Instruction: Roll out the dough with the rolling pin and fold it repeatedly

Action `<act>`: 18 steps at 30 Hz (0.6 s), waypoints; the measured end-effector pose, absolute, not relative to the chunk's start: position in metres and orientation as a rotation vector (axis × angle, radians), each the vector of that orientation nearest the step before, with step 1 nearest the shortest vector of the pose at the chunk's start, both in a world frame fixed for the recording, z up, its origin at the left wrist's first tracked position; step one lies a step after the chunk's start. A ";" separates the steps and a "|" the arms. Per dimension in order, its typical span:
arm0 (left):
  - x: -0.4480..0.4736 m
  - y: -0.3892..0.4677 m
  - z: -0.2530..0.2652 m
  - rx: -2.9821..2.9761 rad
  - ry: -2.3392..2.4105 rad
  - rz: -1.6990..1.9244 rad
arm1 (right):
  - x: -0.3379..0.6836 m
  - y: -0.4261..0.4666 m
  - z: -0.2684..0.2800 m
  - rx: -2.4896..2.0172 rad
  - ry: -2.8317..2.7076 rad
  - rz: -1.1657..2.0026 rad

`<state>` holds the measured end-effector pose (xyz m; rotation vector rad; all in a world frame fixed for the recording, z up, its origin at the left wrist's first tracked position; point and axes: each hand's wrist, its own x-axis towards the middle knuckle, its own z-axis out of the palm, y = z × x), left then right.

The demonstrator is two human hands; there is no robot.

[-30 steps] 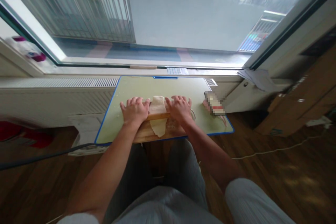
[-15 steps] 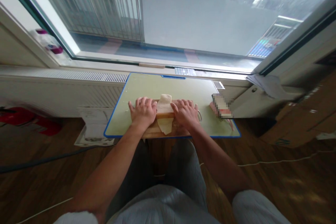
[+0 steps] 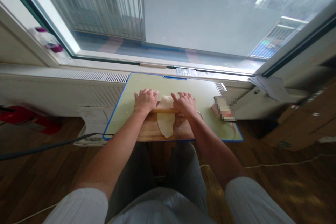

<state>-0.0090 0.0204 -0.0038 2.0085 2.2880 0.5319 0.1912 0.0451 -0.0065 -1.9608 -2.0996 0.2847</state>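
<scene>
A wooden rolling pin [image 3: 165, 110] lies crosswise over a long strip of pale dough [image 3: 166, 125]. My left hand [image 3: 146, 100] rests palm-down over the pin's left part, with its fingers stretched forward. Over the right part lies my right hand [image 3: 184, 103], also flat with fingers extended. Both palms cover the pin's ends. The dough shows on both sides of the pin, between my hands, on a wooden board [image 3: 148, 129]. Part of a metal ring handle shows beside my right wrist.
A pale green, blue-edged cutting board [image 3: 207, 89] lies beneath the wooden one. At its right sits a partly pixelated object [image 3: 223, 109]. A window and radiator [image 3: 99, 76] stand ahead. A red fire extinguisher [image 3: 26, 119] is at left, cardboard boxes [image 3: 301, 115] at right.
Both hands have moved forward, away from my body, and the rolling pin has rolled slightly the same way. More dough now shows on the near side of the pin.
</scene>
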 end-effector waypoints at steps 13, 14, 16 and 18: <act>0.001 -0.056 -0.016 2.121 2.245 0.603 | 0.204 -0.023 -0.007 -1.878 -2.237 0.048; 0.002 -0.062 -0.017 2.134 2.238 0.619 | 0.205 -0.029 -0.007 -1.871 -2.238 0.041; 0.004 -0.073 -0.019 2.139 2.234 0.638 | 0.208 -0.040 -0.009 -1.853 -2.229 0.023; 0.006 -0.078 -0.020 2.126 2.239 0.646 | 0.209 -0.046 -0.011 -1.821 -2.219 0.001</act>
